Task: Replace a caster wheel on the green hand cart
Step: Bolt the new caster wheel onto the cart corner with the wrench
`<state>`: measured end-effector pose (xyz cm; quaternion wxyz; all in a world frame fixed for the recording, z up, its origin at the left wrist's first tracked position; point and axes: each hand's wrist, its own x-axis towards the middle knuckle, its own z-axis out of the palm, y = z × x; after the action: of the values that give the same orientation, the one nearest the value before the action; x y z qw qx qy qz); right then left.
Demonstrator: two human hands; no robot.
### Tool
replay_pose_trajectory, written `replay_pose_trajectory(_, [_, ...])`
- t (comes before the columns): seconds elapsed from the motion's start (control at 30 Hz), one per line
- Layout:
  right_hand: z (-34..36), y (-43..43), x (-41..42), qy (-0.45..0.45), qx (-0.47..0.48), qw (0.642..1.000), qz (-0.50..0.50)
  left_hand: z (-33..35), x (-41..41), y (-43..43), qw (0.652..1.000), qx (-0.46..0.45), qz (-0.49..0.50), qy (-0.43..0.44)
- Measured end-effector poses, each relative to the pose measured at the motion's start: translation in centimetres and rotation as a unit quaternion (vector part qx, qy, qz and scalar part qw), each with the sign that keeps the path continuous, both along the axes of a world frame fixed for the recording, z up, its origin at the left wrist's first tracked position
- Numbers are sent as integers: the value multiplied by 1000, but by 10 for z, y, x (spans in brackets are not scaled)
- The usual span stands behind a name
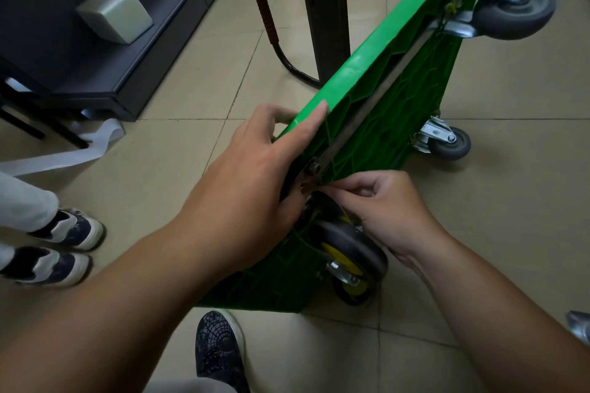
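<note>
Green hand cart (360,99) is tipped on its edge on the floor (191,89), long axis running away from me, up-right. My left hand (255,163) grips the deck rim, fingers curled over the far face, steadying it. The black caster wheel (354,249) with the yellow hub sits at the near corner, just below my right hand (389,204). That hand's fingers are pinched on the top of the wheel's mount, beside a bolt head (313,166); any fastener between them is hidden. The right hand is nearer, so it works the mount.

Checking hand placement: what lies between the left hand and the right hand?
In the head view, a hex nut on the ribbed underside of the green cart, just above the black-and-yellow caster.
</note>
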<state>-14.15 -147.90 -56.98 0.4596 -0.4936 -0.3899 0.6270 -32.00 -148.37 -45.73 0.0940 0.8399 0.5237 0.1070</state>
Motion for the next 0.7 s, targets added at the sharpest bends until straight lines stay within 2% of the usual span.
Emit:
replay_pose_trajectory(0.13, [-4,-3,-1,-41,-7,999,8,-3,-1,0,1000,9,1,-10])
replay_pose_trajectory(0.33, [-6,-3,-4,19,0,999,-42,-5,0,0,1000,13,0,-15])
replay_pose_trajectory(0.5, [-10,-3,-2,-52,22,998,-16,-6,-1,0,1000,9,2,-16])
replay_pose_trajectory(0.7, [-15,-3,-1,-76,40,996,3,-3,0,-2,1000,3,2,-16])
